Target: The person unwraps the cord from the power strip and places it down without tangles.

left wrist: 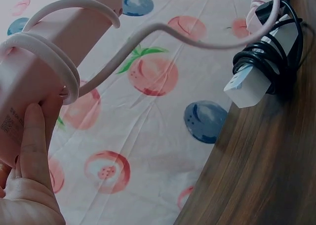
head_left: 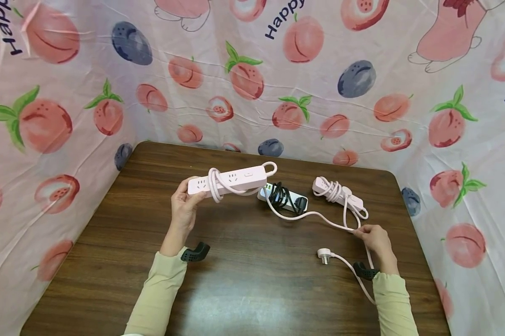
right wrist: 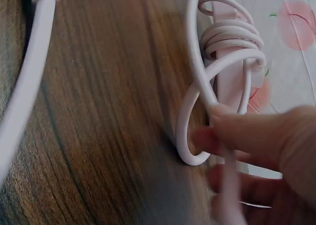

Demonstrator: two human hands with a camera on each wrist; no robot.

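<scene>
My left hand grips one end of a pink power strip and holds it up above the table. A few turns of its own cord wrap around the strip near that hand. From the strip's far end the pink cord runs right and sags to my right hand, which pinches it between thumb and fingers. Past that hand the cord loops back to a plug with metal prongs, lying on the table. In the right wrist view the cord passes under the thumb.
Behind the held strip lies a white power strip wrapped in black cord. A second pink strip, wound with its cord, lies at the back right, just beyond my right hand. Fruit-printed cloth hangs around the brown wooden table.
</scene>
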